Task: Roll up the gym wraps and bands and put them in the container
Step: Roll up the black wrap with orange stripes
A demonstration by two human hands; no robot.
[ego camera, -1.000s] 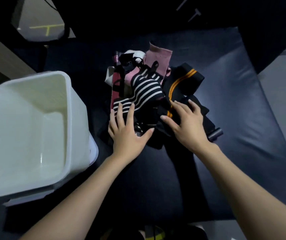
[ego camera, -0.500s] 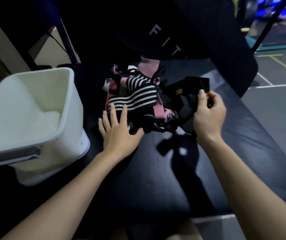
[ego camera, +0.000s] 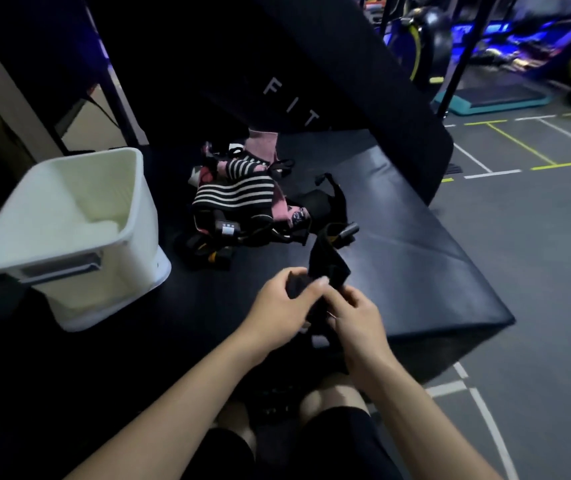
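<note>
rolling the first wrap (ego camera: pixel 327 268), lower centre: left hand (ego camera: pixel 282 308) and right hand (ego camera: pixel 355 318) both pinching its near end above the worktop (ego camera: pixel 415 258). pile (ego camera: pixel 242 202) waiting mid-frame. next, probably: wind tight, then drop into container (ego camera: pixel 69 233) at left.

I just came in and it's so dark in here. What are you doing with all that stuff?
A person is holding one black wrap in both hands, the left hand and right hand gripping its near end above the black mat. The other wraps and bands sit in a tangled pile farther back. A white container waits to the left; nothing rolled shows inside it.
</note>
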